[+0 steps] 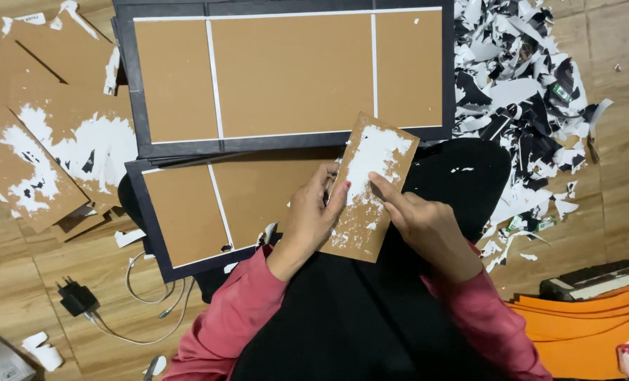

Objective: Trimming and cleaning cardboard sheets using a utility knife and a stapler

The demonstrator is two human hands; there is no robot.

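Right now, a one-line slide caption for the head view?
Both hands, left and right, grip a brown cardboard piece patched with white paper, above dark-edged panels.

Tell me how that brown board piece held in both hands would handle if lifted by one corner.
The brown board piece looks stiff: it stays flat between the left hand and right hand. Probably light, being thin. Its torn white paper patches may flake off when rubbed.
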